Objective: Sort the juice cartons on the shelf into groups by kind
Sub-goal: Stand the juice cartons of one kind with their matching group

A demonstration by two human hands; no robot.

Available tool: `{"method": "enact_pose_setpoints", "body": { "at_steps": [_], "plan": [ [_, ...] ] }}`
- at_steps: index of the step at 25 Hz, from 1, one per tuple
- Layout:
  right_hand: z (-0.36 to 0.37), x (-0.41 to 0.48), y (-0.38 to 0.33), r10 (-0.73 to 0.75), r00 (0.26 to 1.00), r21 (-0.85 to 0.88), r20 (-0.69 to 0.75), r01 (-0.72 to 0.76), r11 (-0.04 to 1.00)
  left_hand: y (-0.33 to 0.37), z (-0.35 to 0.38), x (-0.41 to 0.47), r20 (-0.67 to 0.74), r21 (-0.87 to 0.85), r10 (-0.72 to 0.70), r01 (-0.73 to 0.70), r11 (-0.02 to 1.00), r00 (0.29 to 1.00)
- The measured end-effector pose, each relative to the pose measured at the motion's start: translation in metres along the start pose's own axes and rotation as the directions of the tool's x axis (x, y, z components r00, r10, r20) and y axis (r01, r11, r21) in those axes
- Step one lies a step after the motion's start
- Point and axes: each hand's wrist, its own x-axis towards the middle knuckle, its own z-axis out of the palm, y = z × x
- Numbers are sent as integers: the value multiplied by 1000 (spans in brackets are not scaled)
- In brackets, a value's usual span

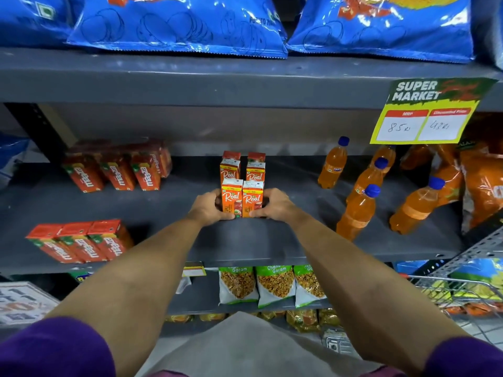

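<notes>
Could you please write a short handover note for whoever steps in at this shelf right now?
Left hand: pressed against the left side of the front pair of Real cartons.
Right hand: pressed against the right side of the same pair; the two hands squeeze it between them.
Real group: two more Real cartons stand just behind, mid-shelf.
Maaza cartons: one cluster at the back left, three in a row at the front left.
Orange soda bottles stand to the right, apart.
Done: kinds look separated.
Left: probably join the two Maaza clusters and square up the Real block.
</notes>
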Motion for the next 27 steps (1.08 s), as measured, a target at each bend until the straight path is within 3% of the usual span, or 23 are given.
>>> {"method": "enact_pose_setpoints", "body": {
  "at_steps": [6,15,27],
  "plan": [
    [1,-8,9,-6,998,41,68,3,999,-4,-9,-13,102,78,15,-23,997,995],
    [23,-48,27,-12,992,130,124,-4,992,-20,2,-52,128,19,21,-23,1000,992],
    [28,-71,35,-16,993,93,121,4,996,-27,19,-85,31,-32,55,-54,998,998]
  ]
}}
